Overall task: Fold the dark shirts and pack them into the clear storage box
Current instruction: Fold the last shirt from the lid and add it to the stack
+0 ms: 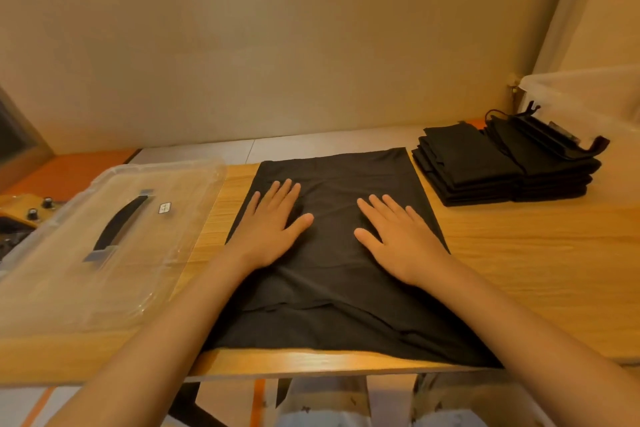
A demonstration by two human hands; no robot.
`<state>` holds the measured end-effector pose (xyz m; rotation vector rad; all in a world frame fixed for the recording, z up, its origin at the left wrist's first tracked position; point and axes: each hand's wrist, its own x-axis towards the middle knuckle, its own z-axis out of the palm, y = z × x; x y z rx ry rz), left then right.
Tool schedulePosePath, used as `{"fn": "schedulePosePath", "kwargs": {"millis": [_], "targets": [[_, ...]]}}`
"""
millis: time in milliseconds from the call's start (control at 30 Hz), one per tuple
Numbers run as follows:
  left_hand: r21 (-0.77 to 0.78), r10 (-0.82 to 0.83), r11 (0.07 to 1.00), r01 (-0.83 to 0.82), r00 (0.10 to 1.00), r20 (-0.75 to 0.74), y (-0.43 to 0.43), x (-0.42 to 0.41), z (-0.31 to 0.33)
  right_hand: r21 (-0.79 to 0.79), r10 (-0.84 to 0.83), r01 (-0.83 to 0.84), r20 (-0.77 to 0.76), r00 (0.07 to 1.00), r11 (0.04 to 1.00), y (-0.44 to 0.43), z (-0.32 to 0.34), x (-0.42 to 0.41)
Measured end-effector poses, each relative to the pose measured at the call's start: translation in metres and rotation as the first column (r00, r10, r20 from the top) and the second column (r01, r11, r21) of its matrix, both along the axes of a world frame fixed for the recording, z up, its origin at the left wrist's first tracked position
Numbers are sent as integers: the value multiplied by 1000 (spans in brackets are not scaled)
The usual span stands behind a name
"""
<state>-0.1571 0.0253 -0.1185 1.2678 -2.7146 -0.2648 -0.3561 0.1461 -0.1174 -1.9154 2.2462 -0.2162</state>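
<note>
Black shirt (332, 253) lay under the left hand (273, 229) and right hand (398, 239), fingers spread flat; creases at its near edge might get folded in.

Table (519, 270): grained wood, satin; shirt (332, 184): matt black cloth, faintly creased; lid (86, 253): clear glossy plastic.

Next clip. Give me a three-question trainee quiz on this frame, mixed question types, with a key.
1. True or false: the left hand and right hand both lie flat on the spread shirt.
2. The folded shirts sit: A) on the floor B) on the table, right of the spread shirt C) under it.
3. Fill in: the clear lid lies to the spread shirt's ____.
Key: 1 true; 2 B; 3 left.
</note>
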Motion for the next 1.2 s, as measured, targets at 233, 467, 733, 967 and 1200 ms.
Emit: {"fn": "schedulePosePath", "kwargs": {"millis": [233,467,733,967,1200], "targets": [[21,-117,993,116,989,88,84,17,-13,43,78,-75,-68,995,996,39,-5,34],[48,0,999,5,996,-85,103,47,-11,-2,159,-159,-78,984,987,46,-8,25],[45,-21,999,20,999,26,76,66,-12,70,72,-65,-94,993,995,29,-8,10],[2,-80,997,80,997,-8,100,76,-13,59,51,-44,-124,991,997,54,-12,17],[31,-120,993,117,984,130,112,81,-10,62,14,-6,-126,992,998,76,-9,30]]}}
